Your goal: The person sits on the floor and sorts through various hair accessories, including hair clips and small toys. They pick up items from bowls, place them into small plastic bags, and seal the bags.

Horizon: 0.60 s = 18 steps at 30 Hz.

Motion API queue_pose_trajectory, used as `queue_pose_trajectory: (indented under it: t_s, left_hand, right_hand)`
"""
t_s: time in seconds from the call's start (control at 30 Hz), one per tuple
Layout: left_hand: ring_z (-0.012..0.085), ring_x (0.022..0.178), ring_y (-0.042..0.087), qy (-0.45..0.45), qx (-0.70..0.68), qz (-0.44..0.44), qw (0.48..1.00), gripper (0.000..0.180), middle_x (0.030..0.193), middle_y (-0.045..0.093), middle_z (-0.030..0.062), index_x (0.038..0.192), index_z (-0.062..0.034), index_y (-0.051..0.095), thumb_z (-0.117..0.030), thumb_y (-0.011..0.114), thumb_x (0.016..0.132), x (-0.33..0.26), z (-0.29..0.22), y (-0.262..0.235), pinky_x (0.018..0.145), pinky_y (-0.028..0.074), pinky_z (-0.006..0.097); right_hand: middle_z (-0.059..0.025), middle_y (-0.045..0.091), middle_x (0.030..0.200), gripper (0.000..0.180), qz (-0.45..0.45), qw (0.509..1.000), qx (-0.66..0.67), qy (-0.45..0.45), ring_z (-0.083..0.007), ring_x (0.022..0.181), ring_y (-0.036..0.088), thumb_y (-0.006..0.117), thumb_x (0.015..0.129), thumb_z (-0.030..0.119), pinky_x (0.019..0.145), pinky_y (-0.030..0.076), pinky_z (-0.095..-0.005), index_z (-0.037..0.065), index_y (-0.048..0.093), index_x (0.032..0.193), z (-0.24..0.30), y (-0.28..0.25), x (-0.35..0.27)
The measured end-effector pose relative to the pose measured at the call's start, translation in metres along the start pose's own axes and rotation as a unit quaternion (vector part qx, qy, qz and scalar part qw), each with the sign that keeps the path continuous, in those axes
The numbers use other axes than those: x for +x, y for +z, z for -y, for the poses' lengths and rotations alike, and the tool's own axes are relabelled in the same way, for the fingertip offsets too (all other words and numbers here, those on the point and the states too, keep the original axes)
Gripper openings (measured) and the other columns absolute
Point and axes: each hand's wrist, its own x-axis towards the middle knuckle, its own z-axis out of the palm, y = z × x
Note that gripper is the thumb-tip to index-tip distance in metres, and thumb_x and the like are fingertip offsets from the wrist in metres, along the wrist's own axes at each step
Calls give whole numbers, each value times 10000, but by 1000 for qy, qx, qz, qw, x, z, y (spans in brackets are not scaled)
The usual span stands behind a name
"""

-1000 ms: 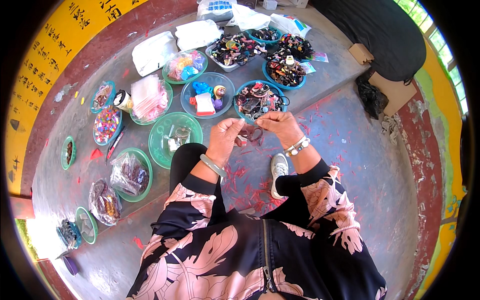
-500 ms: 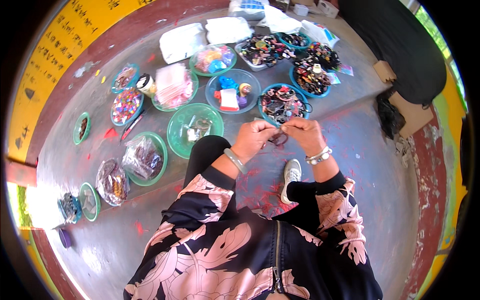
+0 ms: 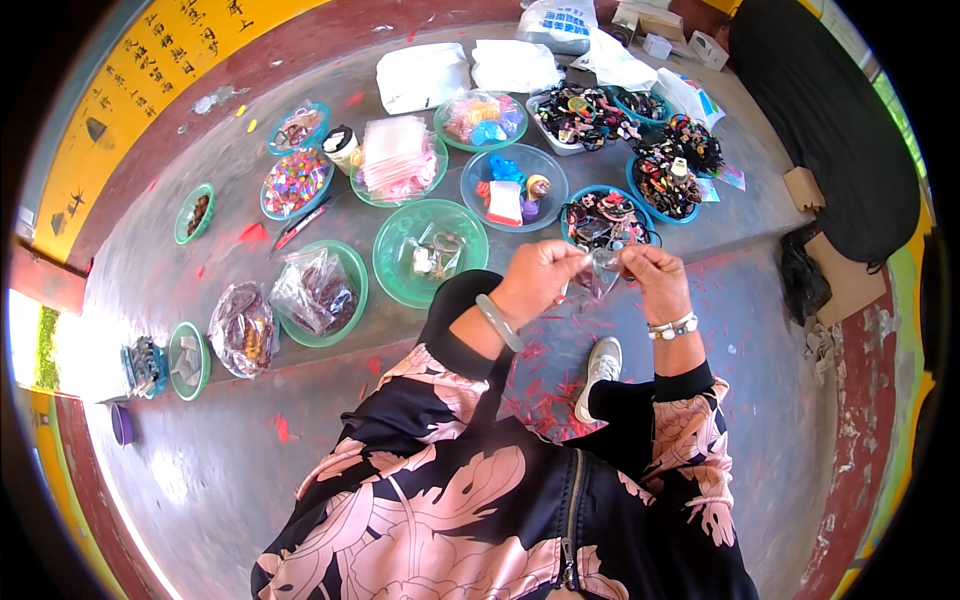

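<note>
Between my hands hangs a small clear plastic bag (image 3: 600, 274), with something dark reddish in or behind it that I cannot make out. My left hand (image 3: 540, 287), a pale bangle at its wrist, pinches one side of the bag. Its other side is pinched by my right hand (image 3: 659, 287), which wears a beaded bracelet. Just beyond the fingers stands a blue basin of hair ties (image 3: 606, 218). To the left, a green bowl (image 3: 392, 272) holds a few small pale items.
More bowls stand around: one with pink plastic sleeves (image 3: 392, 152), one with colourful small pieces (image 3: 296, 182), one with a bagged dark bundle (image 3: 318, 290). Hair ties (image 3: 580, 115) fill several containers at the back right. White packages (image 3: 422, 78) lie behind; red scraps litter the floor.
The whole view has shifted, with the bowls now further right. Earlier a dark loop hung below my closely joined fingers; now my hands are further apart with the clear bag between them.
</note>
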Motion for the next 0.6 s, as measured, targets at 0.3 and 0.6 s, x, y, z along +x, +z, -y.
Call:
queue_pose_trajectory:
  t_s: [0.3,0.6]
  left_hand:
    - [114,682,618,14,-25,-325,945,225,798,639,66,917,27,616,-175,566,832,-28,8,-157,453,381,189]
    - [196,650,653,-150,-41,-435,887,222,791,621,84,986,37,533,-131,531,841,-63,129,-231,388,365,216]
  right_hand:
    - [-49,629,721,157,-43,998,54,0,-120,635,569,593,832,158,586,432,-241,13,652,853,13,-11,-1]
    - [-41,626,720,173,-20,999,9,36,-111,649,555,602,821,186,595,409,-233,21,655,816,7,-6,-5]
